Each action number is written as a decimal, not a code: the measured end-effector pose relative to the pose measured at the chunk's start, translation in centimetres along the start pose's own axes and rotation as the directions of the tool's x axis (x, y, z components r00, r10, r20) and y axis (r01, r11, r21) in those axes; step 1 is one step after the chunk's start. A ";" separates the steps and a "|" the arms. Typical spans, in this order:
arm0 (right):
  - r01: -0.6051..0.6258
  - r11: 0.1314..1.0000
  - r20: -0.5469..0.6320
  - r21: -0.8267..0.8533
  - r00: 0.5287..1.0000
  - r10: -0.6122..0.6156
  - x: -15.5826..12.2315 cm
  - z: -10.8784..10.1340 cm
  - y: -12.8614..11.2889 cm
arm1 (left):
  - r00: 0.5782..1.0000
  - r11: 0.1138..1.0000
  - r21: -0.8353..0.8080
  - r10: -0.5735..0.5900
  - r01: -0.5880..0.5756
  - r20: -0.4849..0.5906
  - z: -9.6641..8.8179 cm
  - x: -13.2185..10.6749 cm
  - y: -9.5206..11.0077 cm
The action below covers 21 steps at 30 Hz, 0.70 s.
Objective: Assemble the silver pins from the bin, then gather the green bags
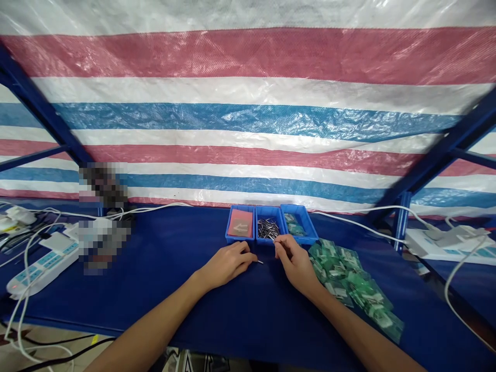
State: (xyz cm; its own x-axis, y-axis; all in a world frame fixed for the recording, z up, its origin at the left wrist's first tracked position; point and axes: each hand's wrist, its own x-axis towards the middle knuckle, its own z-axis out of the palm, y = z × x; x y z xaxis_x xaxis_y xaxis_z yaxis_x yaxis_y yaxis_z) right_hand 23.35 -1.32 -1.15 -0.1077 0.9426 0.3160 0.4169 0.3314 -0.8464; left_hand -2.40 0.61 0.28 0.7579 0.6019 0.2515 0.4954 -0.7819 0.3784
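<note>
My left hand rests low over the blue tabletop, its fingers closed on a small thin metal pin whose end sticks out to the right. At the front edge of the middle blue bin, my right hand has thumb and forefinger pinched together; whatever is between them is too small to make out. That bin holds a heap of metal pins. To its left is a blue bin with pink and brown pieces, and to its right a blue bin with small green packets.
Many green plastic packets lie in a pile beside my right forearm. White power strips stand at the left and right, with cables around them. A striped tarp hangs behind the blue table.
</note>
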 end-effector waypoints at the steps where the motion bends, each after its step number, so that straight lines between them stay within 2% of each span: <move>1: 0.002 1.000 0.001 -0.002 1.000 -0.002 0.0 0.0 0.0 | 1.000 1.000 -0.004 0.000 0.000 0.005 0.0 0.0 0.0; 21: 0.009 1.000 0.007 -0.022 1.000 -0.009 0.1 0.0 0.1 | 1.000 0.998 0.062 -0.002 0.001 0.027 0.0 0.1 0.3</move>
State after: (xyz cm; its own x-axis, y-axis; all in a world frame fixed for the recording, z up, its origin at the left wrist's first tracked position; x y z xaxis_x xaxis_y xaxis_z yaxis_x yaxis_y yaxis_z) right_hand 23.33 -1.19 -1.18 -0.1175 0.9398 0.3208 0.4358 0.3390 -0.8338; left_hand -2.17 0.43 0.47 0.7678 0.5991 0.2269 0.5213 -0.7902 0.3222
